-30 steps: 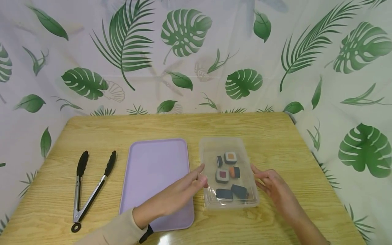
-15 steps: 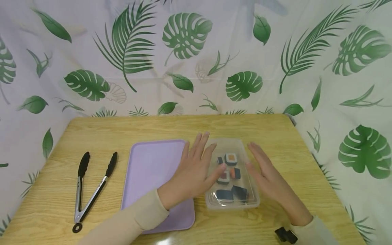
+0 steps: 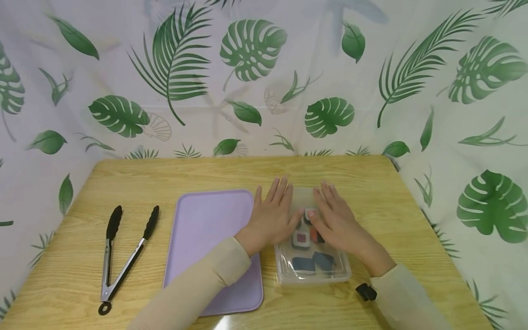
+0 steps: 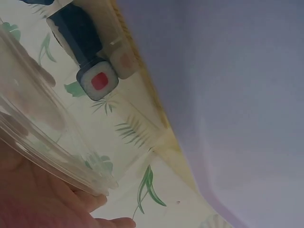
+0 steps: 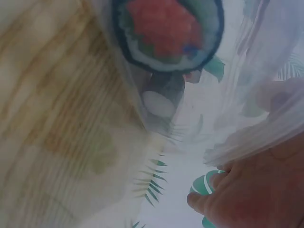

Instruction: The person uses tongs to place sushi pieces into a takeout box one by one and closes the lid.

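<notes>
A clear plastic box (image 3: 312, 277) with its lid on stands right of the middle of the table. Several toy-like sushi rolls (image 3: 301, 239) lie inside it, some partly hidden by the hands. My left hand (image 3: 270, 217) lies with straight fingers over the lid's left side, and my right hand (image 3: 341, 223) does the same over the right side. In the left wrist view, the lid's edge rests against the left palm (image 4: 42, 199), and a roll with a red centre (image 4: 98, 81) shows through the wall. Close up in the right wrist view is an orange-filled roll (image 5: 166, 31).
A lilac tray (image 3: 206, 220) lies left of the box, partly under my left forearm. Farther left are spread tongs (image 3: 128, 268) with black tips. Behind the wooden table (image 3: 239, 172) hangs a leaf-patterned cloth (image 3: 288, 59).
Both hands have risen from the box's sides and come down over its lid, fingers pointing away. The box, tray and tongs have stayed in place.
</notes>
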Tool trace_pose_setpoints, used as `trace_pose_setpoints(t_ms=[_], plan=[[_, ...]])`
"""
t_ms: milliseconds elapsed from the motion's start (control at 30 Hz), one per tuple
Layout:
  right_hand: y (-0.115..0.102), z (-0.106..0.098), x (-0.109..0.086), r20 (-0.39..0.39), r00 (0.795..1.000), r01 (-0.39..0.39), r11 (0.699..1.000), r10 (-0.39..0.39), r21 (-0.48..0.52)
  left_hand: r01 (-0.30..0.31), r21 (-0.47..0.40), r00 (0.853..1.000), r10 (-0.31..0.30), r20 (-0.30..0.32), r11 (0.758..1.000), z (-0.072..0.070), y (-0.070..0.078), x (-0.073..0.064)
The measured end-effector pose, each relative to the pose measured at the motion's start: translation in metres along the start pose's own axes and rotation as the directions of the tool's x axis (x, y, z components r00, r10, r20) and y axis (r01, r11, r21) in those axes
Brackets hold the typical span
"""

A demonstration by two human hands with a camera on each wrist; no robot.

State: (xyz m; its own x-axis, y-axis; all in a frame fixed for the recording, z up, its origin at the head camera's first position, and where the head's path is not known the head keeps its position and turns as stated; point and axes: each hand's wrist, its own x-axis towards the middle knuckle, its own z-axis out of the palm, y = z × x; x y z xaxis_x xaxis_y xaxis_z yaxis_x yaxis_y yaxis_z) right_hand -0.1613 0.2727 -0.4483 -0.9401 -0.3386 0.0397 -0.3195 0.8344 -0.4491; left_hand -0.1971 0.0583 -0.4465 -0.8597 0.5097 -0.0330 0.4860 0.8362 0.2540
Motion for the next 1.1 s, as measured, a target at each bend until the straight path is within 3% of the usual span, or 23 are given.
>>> trace_pose_setpoints(t_ms=[267,633,1100], plan=[[0.0,0.007,-0.001,-0.002,1.0,0.001,0.999,-0.001,-0.035,0.034,-0.015,0.999,-0.033,0.019,0.999,0.002,0.001,-0.003],[0.0,0.01,-0.003,0.0,1.0,0.01,0.997,-0.01,-0.072,0.027,-0.002,1.0,-0.027,0.004,1.0,0.014,-0.002,-0.005],[0.003,0.014,0.001,-0.01,1.0,0.021,0.998,-0.021,-0.066,0.036,0.0,0.999,-0.036,0.04,0.999,0.009,0.001,-0.006]])
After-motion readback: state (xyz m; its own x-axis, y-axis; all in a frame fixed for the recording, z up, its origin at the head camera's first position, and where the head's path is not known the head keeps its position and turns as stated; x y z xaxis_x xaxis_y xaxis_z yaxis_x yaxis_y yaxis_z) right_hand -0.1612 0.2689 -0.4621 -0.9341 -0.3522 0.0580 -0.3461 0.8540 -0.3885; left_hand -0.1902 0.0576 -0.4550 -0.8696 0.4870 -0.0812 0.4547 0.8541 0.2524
